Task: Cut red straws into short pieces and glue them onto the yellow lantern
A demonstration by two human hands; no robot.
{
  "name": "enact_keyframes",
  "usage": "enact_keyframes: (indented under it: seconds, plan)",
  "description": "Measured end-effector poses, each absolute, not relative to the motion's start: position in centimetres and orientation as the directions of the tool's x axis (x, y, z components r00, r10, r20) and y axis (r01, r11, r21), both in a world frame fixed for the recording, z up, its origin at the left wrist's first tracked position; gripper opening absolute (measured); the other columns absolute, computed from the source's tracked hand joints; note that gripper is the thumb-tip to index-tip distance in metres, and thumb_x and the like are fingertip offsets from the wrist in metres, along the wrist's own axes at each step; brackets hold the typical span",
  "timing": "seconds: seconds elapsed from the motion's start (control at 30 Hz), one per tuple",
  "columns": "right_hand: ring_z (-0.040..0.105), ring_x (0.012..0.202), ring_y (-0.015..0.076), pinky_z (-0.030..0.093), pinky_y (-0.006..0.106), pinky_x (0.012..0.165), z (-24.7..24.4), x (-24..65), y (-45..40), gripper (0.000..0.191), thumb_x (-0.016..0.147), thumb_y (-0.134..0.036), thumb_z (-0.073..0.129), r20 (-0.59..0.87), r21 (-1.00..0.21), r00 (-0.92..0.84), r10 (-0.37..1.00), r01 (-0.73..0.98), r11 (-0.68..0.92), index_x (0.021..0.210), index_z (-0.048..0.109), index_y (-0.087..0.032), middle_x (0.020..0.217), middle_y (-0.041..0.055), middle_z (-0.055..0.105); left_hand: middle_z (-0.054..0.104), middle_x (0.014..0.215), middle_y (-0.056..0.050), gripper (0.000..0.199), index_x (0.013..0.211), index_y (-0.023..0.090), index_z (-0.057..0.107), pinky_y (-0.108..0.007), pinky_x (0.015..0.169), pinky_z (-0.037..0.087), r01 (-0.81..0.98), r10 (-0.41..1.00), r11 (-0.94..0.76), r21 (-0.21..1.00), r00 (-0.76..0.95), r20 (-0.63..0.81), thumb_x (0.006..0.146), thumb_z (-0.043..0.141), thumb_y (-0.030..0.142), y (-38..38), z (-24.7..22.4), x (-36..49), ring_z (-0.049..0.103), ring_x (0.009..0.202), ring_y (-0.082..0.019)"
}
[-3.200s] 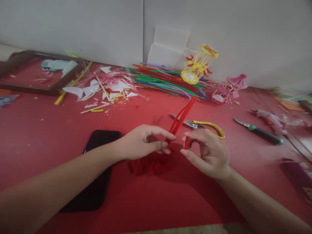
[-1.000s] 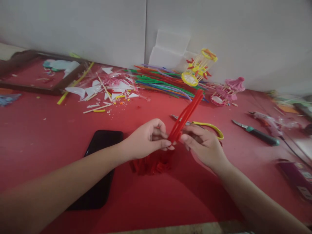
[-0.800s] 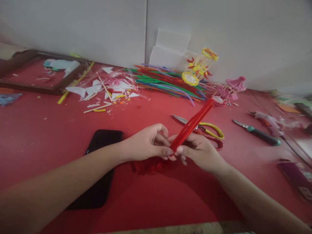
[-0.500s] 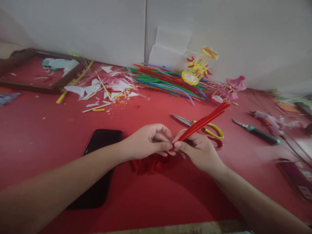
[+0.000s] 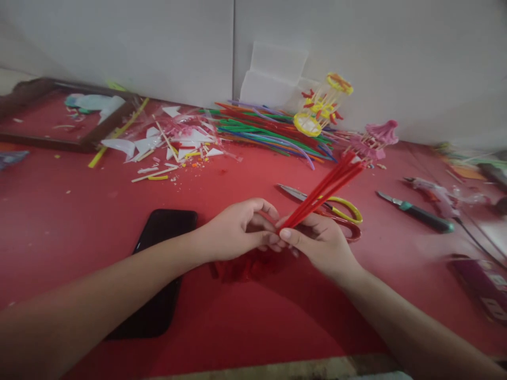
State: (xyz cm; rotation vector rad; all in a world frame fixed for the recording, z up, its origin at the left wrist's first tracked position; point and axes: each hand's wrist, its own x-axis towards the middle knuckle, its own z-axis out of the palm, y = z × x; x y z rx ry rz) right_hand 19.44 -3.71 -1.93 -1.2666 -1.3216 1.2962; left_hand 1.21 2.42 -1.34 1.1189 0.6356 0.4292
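A bundle of thin red pipe cleaners [image 5: 299, 214] slants up and to the right, its upper ends fanned apart. Thumb and fingers of my right hand [image 5: 330, 245] pinch it near the lower end. My left hand [image 5: 241, 232] meets it there, thumb and fingertips closed at the bottom of the bundle; the exact contact is partly hidden. Below both hands lie short red pieces [image 5: 247, 269], dim in shadow. Scissors [image 5: 346, 207] with yellow and red handles lie just behind my right hand. Beneath my left forearm rests a black phone [image 5: 170, 224].
Colourful pipe cleaners [image 5: 269, 129] lie in a pile near the wall, beside a yellow stick model [image 5: 309, 125] and a pink one [image 5: 380, 134]. Scraps [image 5: 190, 140] and a wooden frame [image 5: 43, 142] occupy the left. A knife [image 5: 425, 216] and glue gun [image 5: 435, 195] lie right.
The red pipe cleaners have spread apart at their upper ends and tilt more steeply. Both hands stay together in nearly the same place. The view has shifted slightly.
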Motion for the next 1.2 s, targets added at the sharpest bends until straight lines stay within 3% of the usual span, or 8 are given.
enact_keyframes:
  seconds: [0.13, 0.2, 0.3, 0.47, 0.67, 0.9, 1.03, 1.2]
  plan:
    - [0.067, 0.070, 0.0133, 0.055, 0.024, 0.057, -2.4, 19.6, -3.9, 0.022, 0.078, -0.032, 0.076, 0.293, -0.916, 0.026, 0.956, 0.292, 0.273, 0.091, 0.062, -0.021, 0.082, 0.0015, 0.068, 0.074, 0.073, 0.000, 0.024, 0.099, 0.015, 0.065, -0.022, 0.071, 0.050, -0.061, 0.673, 0.359, 0.931, 0.708, -0.213, 0.077, 0.075, 0.015, 3.1, -1.4, 1.0, 0.067, 0.067, -0.010]
    - [0.066, 0.073, 0.0132, 0.056, 0.026, 0.064, -2.3, 19.6, -4.0, 0.017, 0.080, -0.026, 0.074, 0.482, -0.754, -0.032, 0.876, 0.494, 0.433, 0.091, 0.062, -0.022, 0.083, 0.0011, 0.068, 0.076, 0.081, -0.003, 0.013, 0.088, 0.014, 0.071, -0.022, 0.078, 0.050, -0.112, 0.700, 0.343, 0.933, 0.692, -0.174, 0.077, 0.076, 0.019, 3.4, -1.5, 0.8, 0.068, 0.077, -0.011]
    - [0.067, 0.077, 0.0132, 0.056, 0.025, 0.071, -2.1, 19.4, -4.1, 0.012, 0.083, -0.018, 0.071, 0.606, -0.527, -0.183, 0.774, 0.637, 0.563, 0.091, 0.063, -0.022, 0.081, 0.0006, 0.071, 0.076, 0.088, -0.003, 0.010, 0.079, 0.015, 0.075, -0.022, 0.081, 0.050, -0.173, 0.722, 0.374, 0.911, 0.671, -0.169, 0.075, 0.079, 0.022, 3.5, -1.7, 0.6, 0.068, 0.083, -0.012]
    - [0.069, 0.079, 0.0123, 0.057, 0.023, 0.076, -2.1, 19.0, -4.1, 0.009, 0.086, -0.016, 0.067, 0.655, -0.412, -0.241, 0.716, 0.681, 0.606, 0.093, 0.068, -0.021, 0.085, 0.0009, 0.073, 0.072, 0.076, 0.000, 0.016, 0.080, 0.014, 0.076, -0.021, 0.076, 0.052, -0.145, 0.654, 0.512, 0.847, 0.705, -0.275, 0.069, 0.084, 0.023, 3.4, -1.4, 0.7, 0.066, 0.073, -0.010]
    - [0.071, 0.078, 0.0124, 0.059, 0.023, 0.075, -2.2, 18.8, -4.3, 0.008, 0.087, -0.016, 0.065, 0.653, -0.423, -0.237, 0.719, 0.674, 0.606, 0.092, 0.069, -0.022, 0.085, 0.0003, 0.074, 0.074, 0.080, -0.001, 0.014, 0.082, 0.016, 0.077, -0.019, 0.077, 0.050, -0.083, 0.611, 0.495, 0.865, 0.741, -0.279, 0.070, 0.082, 0.018, 3.4, -1.2, 0.6, 0.065, 0.076, -0.009]
    - [0.072, 0.069, 0.0099, 0.060, 0.016, 0.074, -0.7, 18.7, -5.0, 0.011, 0.083, -0.010, 0.067, 0.729, -0.262, -0.328, 0.600, 0.677, 0.688, 0.083, 0.068, -0.021, 0.075, -0.0007, 0.076, 0.074, 0.075, 0.000, 0.012, 0.081, 0.015, 0.076, -0.019, 0.073, 0.052, 0.015, 0.523, 0.514, 0.858, 0.787, -0.328, 0.070, 0.081, 0.014, 3.6, -0.1, 0.3, 0.066, 0.070, -0.009]
    - [0.071, 0.065, 0.0093, 0.061, 0.015, 0.070, -0.1, 18.6, -5.1, 0.013, 0.081, -0.010, 0.067, 0.732, -0.273, -0.314, 0.604, 0.678, 0.682, 0.078, 0.067, -0.023, 0.070, -0.0030, 0.075, 0.074, 0.074, -0.001, 0.015, 0.083, 0.014, 0.077, -0.017, 0.067, 0.053, 0.032, 0.488, 0.549, 0.835, 0.799, -0.352, 0.070, 0.083, 0.019, 3.4, 0.2, 0.4, 0.066, 0.065, -0.007]
    - [0.071, 0.066, 0.0106, 0.061, 0.018, 0.069, -0.3, 18.9, -4.9, 0.013, 0.085, -0.012, 0.065, 0.709, -0.205, -0.396, 0.584, 0.676, 0.708, 0.081, 0.067, -0.025, 0.072, -0.0035, 0.074, 0.071, 0.065, 0.002, 0.017, 0.068, 0.014, 0.074, -0.016, 0.061, 0.053, 0.008, 0.520, 0.637, 0.771, 0.734, -0.438, 0.065, 0.087, 0.025, 2.7, 0.5, 0.9, 0.064, 0.059, -0.007]
